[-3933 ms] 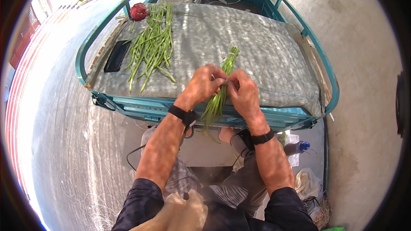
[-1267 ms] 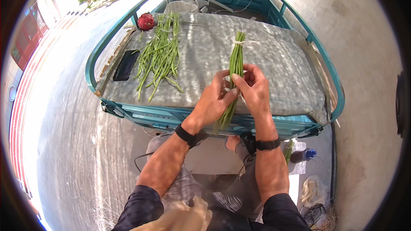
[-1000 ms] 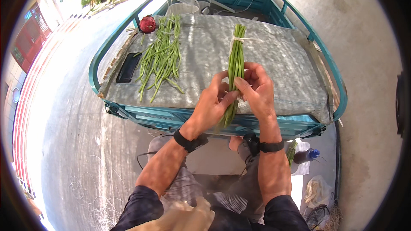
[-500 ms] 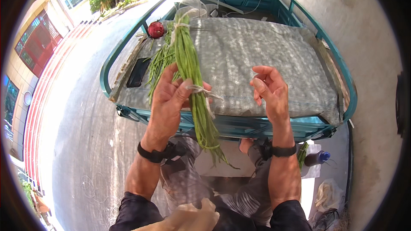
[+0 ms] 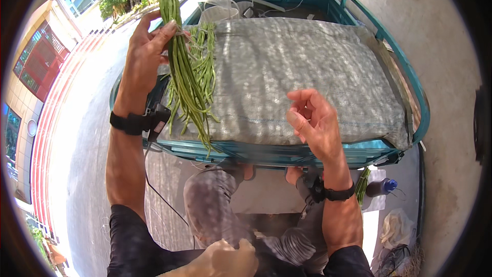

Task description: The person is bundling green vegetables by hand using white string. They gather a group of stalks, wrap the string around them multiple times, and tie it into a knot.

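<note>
A bundle of long green beans point(image 5: 180, 69), bound with white string, hangs at a slant from my left hand point(image 5: 143, 54). Its fingers and thumb close around the upper part, where a string tie shows. More long beans point(image 5: 206, 61) lie behind and beside the bundle on a grey woven sheet point(image 5: 292, 61), partly covered by it. Over the right-hand part of the sheet, toward its near edge, my right hand point(image 5: 319, 123) hovers with loosely curled fingers. Thumb and fingers are apart, and nothing shows between them.
Teal rails point(image 5: 423, 115) border the sheet-covered cart bed. A white bucket point(image 5: 221, 13) and tubing stand behind. Low at right are another bundle of beans point(image 5: 362, 187), a dark bottle with a blue cap point(image 5: 380, 188) and a plastic bag point(image 5: 396, 228).
My left hand has carried the bean bundle up and to the left, over the cart's left edge. The phone and the round red object are now mostly hidden. My right hand has shifted slightly left and down.
</note>
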The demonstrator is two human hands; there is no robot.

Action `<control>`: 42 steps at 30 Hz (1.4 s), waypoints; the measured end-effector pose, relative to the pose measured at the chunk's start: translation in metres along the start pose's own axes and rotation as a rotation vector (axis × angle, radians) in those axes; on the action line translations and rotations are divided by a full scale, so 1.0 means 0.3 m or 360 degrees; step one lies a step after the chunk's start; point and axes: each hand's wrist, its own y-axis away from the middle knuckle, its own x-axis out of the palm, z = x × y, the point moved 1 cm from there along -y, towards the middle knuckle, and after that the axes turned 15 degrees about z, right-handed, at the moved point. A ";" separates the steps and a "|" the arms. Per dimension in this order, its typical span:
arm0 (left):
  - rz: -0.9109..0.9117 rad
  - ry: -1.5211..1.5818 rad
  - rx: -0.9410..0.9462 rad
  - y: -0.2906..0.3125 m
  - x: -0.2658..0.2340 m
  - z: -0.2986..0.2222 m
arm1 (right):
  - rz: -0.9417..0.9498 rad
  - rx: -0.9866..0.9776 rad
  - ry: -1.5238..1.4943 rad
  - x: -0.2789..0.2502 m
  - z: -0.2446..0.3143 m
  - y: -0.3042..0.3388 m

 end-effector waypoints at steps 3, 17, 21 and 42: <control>0.0043 -0.0140 -0.0010 -0.111 -0.048 0.051 | 0.0009 0.0072 -0.0013 0.007 0.007 0.002; 0.0196 -0.1375 -0.0888 -0.568 0.012 0.603 | 0.0160 0.0224 0.0091 0.034 0.017 0.022; 0.0482 -0.1459 -0.1048 -0.497 0.063 0.682 | 0.0218 0.0251 0.0047 0.030 0.008 0.025; 0.0885 -0.2341 -0.0449 -0.444 0.200 0.766 | 0.0251 0.0288 0.0502 0.032 -0.031 0.014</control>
